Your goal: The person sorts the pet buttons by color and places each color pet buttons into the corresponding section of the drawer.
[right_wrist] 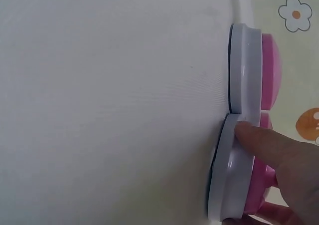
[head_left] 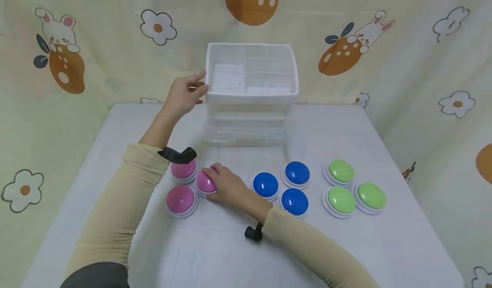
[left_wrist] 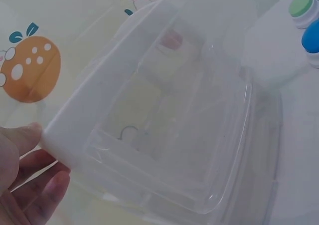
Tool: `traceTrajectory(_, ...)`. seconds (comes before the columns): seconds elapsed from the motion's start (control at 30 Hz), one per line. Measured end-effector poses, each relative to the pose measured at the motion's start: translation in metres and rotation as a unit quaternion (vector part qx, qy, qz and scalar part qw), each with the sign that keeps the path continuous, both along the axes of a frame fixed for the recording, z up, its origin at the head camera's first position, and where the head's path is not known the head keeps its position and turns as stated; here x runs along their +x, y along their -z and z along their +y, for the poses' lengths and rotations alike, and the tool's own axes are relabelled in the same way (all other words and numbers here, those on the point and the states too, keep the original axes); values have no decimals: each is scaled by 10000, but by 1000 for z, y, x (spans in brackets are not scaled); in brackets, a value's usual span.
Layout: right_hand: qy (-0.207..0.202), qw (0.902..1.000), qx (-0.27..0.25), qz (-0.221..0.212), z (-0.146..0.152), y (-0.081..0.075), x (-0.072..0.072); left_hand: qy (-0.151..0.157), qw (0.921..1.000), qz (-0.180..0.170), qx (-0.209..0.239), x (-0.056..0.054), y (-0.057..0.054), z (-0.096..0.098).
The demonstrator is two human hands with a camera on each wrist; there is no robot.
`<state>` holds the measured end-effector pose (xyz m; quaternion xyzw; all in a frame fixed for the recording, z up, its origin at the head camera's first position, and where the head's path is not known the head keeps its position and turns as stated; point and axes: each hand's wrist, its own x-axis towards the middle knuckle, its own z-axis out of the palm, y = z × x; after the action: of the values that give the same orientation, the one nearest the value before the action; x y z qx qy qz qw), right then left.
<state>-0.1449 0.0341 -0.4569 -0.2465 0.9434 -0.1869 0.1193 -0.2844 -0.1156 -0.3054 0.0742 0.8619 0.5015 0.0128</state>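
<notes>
A white plastic drawer organizer (head_left: 251, 98) with a divided open top and clear drawers stands at the back of the table. My left hand (head_left: 182, 95) holds its top left corner, thumb and fingers on either side of the white rim (left_wrist: 94, 95) in the left wrist view. My right hand (head_left: 232, 190) grips a pink dome push button (head_left: 205, 183) on a white round base. In the right wrist view the thumb (right_wrist: 261, 140) presses the side of that base (right_wrist: 232, 175). Another pink button (right_wrist: 270, 70) sits against it.
Two more pink buttons, one behind (head_left: 183, 169) and one in front (head_left: 180, 199), stand left of the right hand. Blue buttons (head_left: 265, 184) sit at centre right, green buttons (head_left: 342, 199) further right. A patterned curtain (head_left: 115, 36) hangs behind the white table (head_left: 215, 254).
</notes>
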Motion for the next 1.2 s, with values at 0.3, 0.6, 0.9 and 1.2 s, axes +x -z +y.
traceTrajectory(0.3,60,9996,-289,8,15,-25,6,-72,9999,-23,71,-1,6,-4)
traceTrajectory(0.6,145,9970,-418,629,57,-120,34,-198,9997,2,173,1,4,-4)
traceTrajectory(0.9,495,9865,-505,1476,86,-190,11,-108,9997,27,235,-1,5,-5)
traceTrajectory(1.2,1085,9826,-469,1434,94,-190,-43,47,9995,116,291,-1,10,-3)
